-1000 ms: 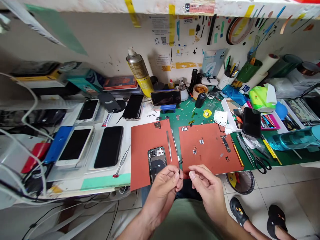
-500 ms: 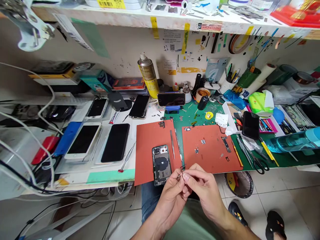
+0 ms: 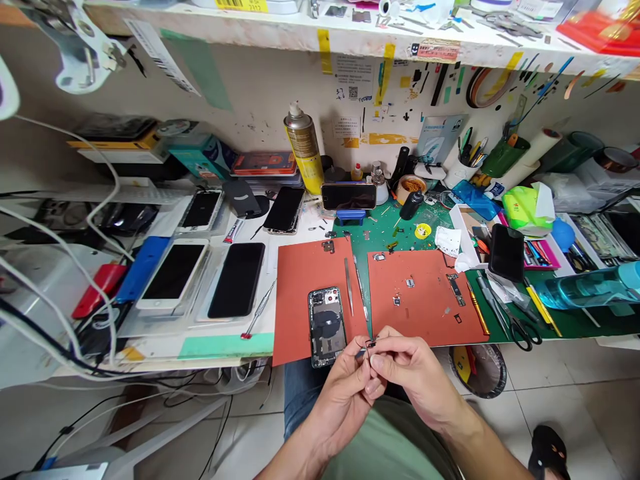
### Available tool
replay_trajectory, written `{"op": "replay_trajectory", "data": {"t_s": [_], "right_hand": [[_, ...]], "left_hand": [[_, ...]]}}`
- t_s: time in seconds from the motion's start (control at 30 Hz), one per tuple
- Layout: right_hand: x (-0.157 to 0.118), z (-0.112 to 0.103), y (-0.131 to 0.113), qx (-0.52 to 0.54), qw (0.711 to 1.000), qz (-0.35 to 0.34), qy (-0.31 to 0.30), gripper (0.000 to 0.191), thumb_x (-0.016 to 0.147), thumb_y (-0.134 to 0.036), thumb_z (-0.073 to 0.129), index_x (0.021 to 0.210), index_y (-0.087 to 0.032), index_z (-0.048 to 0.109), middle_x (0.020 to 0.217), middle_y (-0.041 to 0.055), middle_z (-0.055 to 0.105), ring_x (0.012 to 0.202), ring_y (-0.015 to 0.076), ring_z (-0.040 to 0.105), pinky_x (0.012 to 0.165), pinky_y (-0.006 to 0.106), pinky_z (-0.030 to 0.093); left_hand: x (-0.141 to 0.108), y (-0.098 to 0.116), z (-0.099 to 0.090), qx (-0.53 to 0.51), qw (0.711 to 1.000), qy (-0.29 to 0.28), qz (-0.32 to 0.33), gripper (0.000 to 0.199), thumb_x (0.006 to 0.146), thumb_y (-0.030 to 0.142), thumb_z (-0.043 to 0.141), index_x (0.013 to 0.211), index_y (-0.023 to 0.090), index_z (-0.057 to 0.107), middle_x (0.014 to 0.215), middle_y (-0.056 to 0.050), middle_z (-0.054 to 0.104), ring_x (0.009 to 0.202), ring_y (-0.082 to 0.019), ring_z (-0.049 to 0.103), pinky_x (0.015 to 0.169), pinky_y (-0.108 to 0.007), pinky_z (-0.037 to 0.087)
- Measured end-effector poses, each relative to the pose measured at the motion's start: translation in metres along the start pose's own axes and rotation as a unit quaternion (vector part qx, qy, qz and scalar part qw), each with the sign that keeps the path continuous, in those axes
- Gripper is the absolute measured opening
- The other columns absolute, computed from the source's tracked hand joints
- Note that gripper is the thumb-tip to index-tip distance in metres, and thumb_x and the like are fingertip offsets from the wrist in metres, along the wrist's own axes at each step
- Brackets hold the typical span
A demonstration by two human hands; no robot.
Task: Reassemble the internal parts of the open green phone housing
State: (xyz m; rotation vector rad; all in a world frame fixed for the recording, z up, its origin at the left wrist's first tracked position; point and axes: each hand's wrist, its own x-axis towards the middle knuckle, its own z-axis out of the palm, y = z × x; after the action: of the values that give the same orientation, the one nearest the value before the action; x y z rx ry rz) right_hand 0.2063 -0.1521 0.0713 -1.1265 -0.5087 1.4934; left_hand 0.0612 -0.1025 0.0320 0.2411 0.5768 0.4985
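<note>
Between the fingertips of both hands is a small dark phone part (image 3: 371, 344), thin like a flex cable; its exact kind is too small to make out. My left hand (image 3: 351, 381) pinches it from the left. My right hand (image 3: 411, 368) pinches it from the right, and the two hands touch. Just left of them lies an opened phone housing (image 3: 327, 327) on the left red-brown mat (image 3: 293, 300). Metal tweezers (image 3: 349, 287) and a slim metal tool (image 3: 360, 288) lie beyond my hands. Several tiny phone parts rest on the right mat (image 3: 425, 320).
Phones, including a black one (image 3: 237, 280) and a white one (image 3: 173, 275), lie at the left. Black scissors (image 3: 523, 331) and a blue bottle (image 3: 585, 293) stand out at the right. A shelf (image 3: 280, 33) overhangs the bench. Below its edge is a waste bin (image 3: 493, 373).
The view has shifted slightly, so the bench things appear a little further right. Both hands stay together on the small part, with the fingers slightly shifted around it.
</note>
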Motion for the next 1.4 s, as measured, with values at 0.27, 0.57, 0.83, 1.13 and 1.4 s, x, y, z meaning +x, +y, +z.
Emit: {"op": "replay_trajectory", "data": {"t_s": [0.27,0.57,0.83,1.13,1.4], "right_hand": [[0.001,-0.005,-0.004,0.003,0.998,0.034,-0.049,0.024,0.084,-0.046,0.095,0.083,-0.023,0.086,0.089,-0.0015,0.05,0.079,0.0121,0.057,0.073,0.026,0.053],[-0.017,-0.019,0.001,-0.059,0.995,0.022,0.073,0.033,0.087,-0.053,0.091,0.086,-0.021,0.082,0.088,0.0048,0.069,0.083,0.0161,0.061,0.075,0.028,0.05],[-0.033,-0.034,0.029,-0.047,0.989,0.054,0.133,0.041,0.084,-0.055,0.093,0.101,-0.018,0.085,0.081,0.0067,0.074,0.071,0.0158,0.062,0.068,0.029,0.051],[-0.04,-0.044,0.034,-0.068,0.979,0.069,0.177,0.048,0.081,-0.062,0.092,0.098,-0.017,0.085,0.072,0.0067,0.074,0.063,0.0156,0.062,0.069,0.029,0.052],[-0.042,-0.017,0.02,-0.06,0.959,0.029,0.275,0.048,0.076,-0.061,0.094,0.094,-0.018,0.086,0.073,0.0065,0.075,0.063,0.0159,0.063,0.068,0.03,0.055]], "left_hand": [[-0.003,-0.005,-0.003,0.107,0.993,-0.055,-0.003,0.053,0.081,0.053,0.095,0.104,0.024,0.057,0.076,0.009,0.046,0.056,-0.003,0.036,0.059,-0.018,0.035],[-0.032,0.116,-0.016,0.493,0.857,-0.061,0.138,0.024,0.106,0.023,0.068,0.129,0.025,0.076,0.131,-0.009,0.078,0.118,-0.022,0.073,0.108,-0.037,0.056],[0.016,0.153,-0.014,0.885,0.149,-0.296,0.327,0.057,0.097,0.003,0.064,0.148,0.027,0.063,0.145,-0.005,0.075,0.145,-0.022,0.064,0.128,-0.036,0.045],[0.037,0.149,-0.016,0.875,0.121,-0.353,0.307,0.031,0.099,0.006,0.063,0.118,0.028,0.074,0.127,-0.005,0.079,0.125,-0.022,0.073,0.127,-0.037,0.046],[0.01,0.157,-0.008,0.921,0.205,-0.226,0.242,0.042,0.084,0.008,0.072,0.125,0.017,0.068,0.115,-0.012,0.073,0.109,-0.03,0.069,0.11,-0.047,0.054]]}}
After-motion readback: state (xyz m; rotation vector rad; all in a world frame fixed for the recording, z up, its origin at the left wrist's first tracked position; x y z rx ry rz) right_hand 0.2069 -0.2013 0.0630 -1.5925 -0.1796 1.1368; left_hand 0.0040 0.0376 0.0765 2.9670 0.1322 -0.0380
